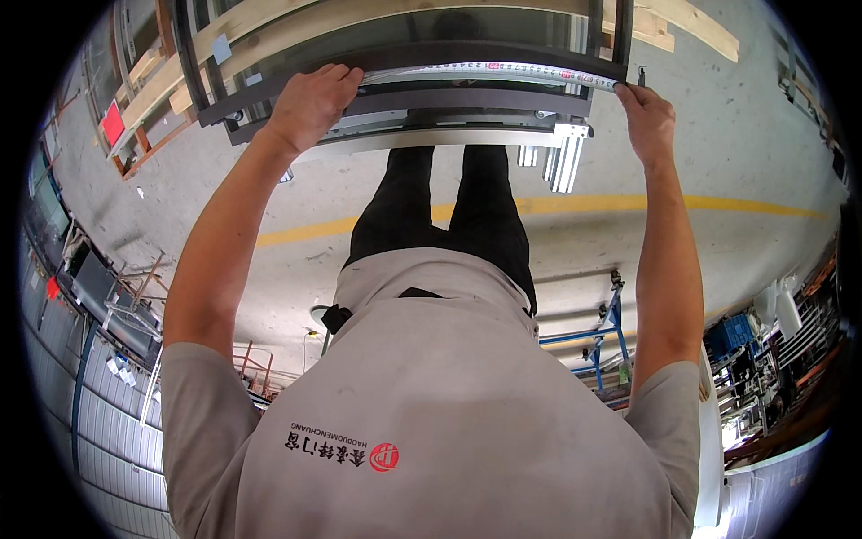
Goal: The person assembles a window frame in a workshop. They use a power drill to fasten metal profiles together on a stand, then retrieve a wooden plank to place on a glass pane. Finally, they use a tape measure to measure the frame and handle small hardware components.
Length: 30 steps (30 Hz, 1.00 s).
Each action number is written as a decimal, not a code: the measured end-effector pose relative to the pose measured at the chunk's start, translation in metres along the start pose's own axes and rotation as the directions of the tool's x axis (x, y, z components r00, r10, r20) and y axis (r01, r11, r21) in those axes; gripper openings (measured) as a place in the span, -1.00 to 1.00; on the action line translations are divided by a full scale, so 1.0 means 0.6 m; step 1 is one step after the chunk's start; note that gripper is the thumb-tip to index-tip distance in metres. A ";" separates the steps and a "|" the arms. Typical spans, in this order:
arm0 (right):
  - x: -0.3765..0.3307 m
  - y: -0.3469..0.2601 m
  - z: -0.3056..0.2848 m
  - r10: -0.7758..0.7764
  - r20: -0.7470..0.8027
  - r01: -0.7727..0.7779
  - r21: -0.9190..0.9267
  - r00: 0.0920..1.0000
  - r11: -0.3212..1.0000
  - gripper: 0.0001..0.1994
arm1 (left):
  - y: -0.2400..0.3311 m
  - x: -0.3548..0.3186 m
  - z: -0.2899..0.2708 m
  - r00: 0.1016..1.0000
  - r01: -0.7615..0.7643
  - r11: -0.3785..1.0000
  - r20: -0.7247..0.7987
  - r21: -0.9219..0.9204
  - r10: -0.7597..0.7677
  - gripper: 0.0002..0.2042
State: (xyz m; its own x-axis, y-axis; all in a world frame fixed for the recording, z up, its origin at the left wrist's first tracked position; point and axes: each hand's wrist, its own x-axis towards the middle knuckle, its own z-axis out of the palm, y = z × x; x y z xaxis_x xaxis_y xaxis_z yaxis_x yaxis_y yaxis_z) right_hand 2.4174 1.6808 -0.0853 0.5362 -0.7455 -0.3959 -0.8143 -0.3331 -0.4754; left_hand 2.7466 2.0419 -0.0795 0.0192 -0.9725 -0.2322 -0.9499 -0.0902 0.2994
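Observation:
A dark metal window frame [467,97] with glass lies flat in front of me at the top of the view. A white and yellow measuring tape [489,68] is stretched along its near rail. My left hand [310,103] grips the rail at the left end, closed over the tape there; whatever lies under the palm is hidden. My right hand [646,117] pinches the tape's other end against the frame's right corner. Both arms are stretched out straight over my grey shirt and black trousers.
Wooden beams [691,25] lie under and behind the frame. Short silver aluminium profiles [566,154] hang below its right side. A yellow line [628,205] crosses the concrete floor. Racks and stacked frames stand at the left, with blue machinery [732,332] and shelving at the right.

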 end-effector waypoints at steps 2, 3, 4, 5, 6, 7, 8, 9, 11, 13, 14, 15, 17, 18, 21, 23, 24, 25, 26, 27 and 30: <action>0.001 0.001 -0.001 0.004 0.008 -0.004 -0.006 1.000 1.000 -0.69 | 0.000 0.000 0.000 1.000 -0.002 1.000 -0.003 0.001 0.002 -0.65; 0.002 0.001 -0.001 0.009 0.020 -0.009 -0.014 1.000 1.000 -0.70 | 0.000 -0.001 0.000 1.000 -0.003 1.000 -0.005 0.002 0.003 -0.65; 0.003 0.002 -0.002 0.014 0.033 -0.014 -0.022 0.999 1.000 -0.71 | 0.001 -0.002 0.001 1.000 0.001 1.000 -0.005 0.002 -0.001 -0.64; 0.003 0.002 -0.002 0.012 0.031 -0.011 -0.028 0.999 1.000 -0.70 | 0.001 -0.002 0.002 1.000 0.004 1.000 -0.005 0.003 -0.004 -0.63; 0.003 0.003 -0.001 0.010 0.029 -0.009 -0.034 1.000 0.999 -0.70 | 0.002 -0.002 0.002 1.000 0.007 1.000 -0.004 0.004 -0.007 -0.63; 0.003 0.004 -0.001 0.008 0.027 -0.007 -0.040 1.000 0.999 -0.70 | 0.002 -0.003 0.003 1.000 0.009 1.000 -0.010 -0.002 -0.009 -0.62; 0.003 0.007 0.001 -0.019 0.012 0.019 -0.038 1.000 0.999 -0.69 | 0.002 -0.003 0.003 1.000 0.009 1.000 -0.015 -0.008 -0.009 -0.62; 0.003 0.010 0.003 -0.046 -0.003 0.046 -0.036 0.999 0.998 -0.68 | 0.003 -0.003 0.004 1.000 0.009 1.000 -0.020 -0.014 -0.009 -0.61; 0.002 0.013 0.004 -0.057 -0.018 0.057 -0.017 0.998 0.998 -0.66 | 0.005 -0.003 0.003 1.000 0.026 1.000 0.003 -0.011 -0.026 -0.60; 0.000 0.012 0.004 -0.025 -0.017 0.025 0.016 1.000 1.000 -0.66 | 0.008 -0.003 0.001 0.999 0.037 0.999 0.016 0.000 -0.037 -0.59; -0.001 0.013 0.003 0.037 0.004 -0.037 0.035 0.999 0.999 -0.65 | 0.009 0.000 0.001 0.999 0.036 0.999 0.016 0.007 -0.036 -0.59; -0.002 0.013 0.003 0.099 0.025 -0.100 0.052 0.995 0.994 -0.65 | 0.011 0.003 0.000 0.999 0.035 0.999 0.015 0.014 -0.035 -0.59; -0.002 0.013 0.004 0.162 0.040 -0.165 0.081 0.986 0.983 -0.65 | 0.016 -0.001 -0.002 0.998 0.053 0.998 0.035 0.020 -0.053 -0.60; -0.004 0.012 0.008 0.164 0.033 -0.167 0.093 0.986 0.982 -0.65 | 0.019 -0.004 -0.002 0.997 0.062 0.998 0.042 0.022 -0.063 -0.60; -0.013 0.015 0.020 0.185 0.016 -0.185 0.169 0.983 0.968 -0.67 | 0.020 -0.003 -0.003 0.998 0.054 0.998 0.034 0.039 -0.056 -0.62; -0.017 0.017 0.025 0.201 0.020 -0.201 0.185 0.979 0.962 -0.68 | 0.021 -0.002 0.001 0.998 0.052 0.998 0.034 0.020 -0.053 -0.63; -0.018 0.008 0.021 0.209 0.032 -0.211 0.158 0.977 0.965 -0.69 | 0.022 -0.003 0.001 0.998 0.051 0.998 0.036 0.030 -0.052 -0.63; -0.018 0.010 0.020 0.180 0.022 -0.181 0.144 0.983 0.973 -0.70 | 0.023 -0.003 0.001 0.998 0.051 0.998 0.037 0.041 -0.053 -0.62; -0.017 0.013 0.021 0.152 0.013 -0.153 0.132 0.988 0.979 -0.70 | 0.023 -0.004 0.003 0.999 0.042 0.998 0.024 0.046 -0.043 -0.62; -0.017 0.015 0.022 0.124 0.005 -0.123 0.120 0.992 0.985 -0.70 | 0.024 -0.005 0.004 0.999 0.033 0.998 0.011 0.052 -0.033 -0.62; -0.015 0.012 0.018 0.212 0.018 -0.211 0.207 0.977 0.955 -0.71 | 0.031 -0.012 0.010 0.999 0.045 0.996 0.007 0.073 -0.046 -0.62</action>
State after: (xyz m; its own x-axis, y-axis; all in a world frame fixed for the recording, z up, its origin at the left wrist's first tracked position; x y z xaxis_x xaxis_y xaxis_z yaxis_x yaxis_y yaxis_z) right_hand 2.4090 1.6914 -0.0939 0.3556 -0.7885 -0.5017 -0.8448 -0.0415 -0.5335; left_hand 2.7269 2.0485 -0.0780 0.0605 -0.9659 -0.2519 -0.9684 -0.1180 0.2198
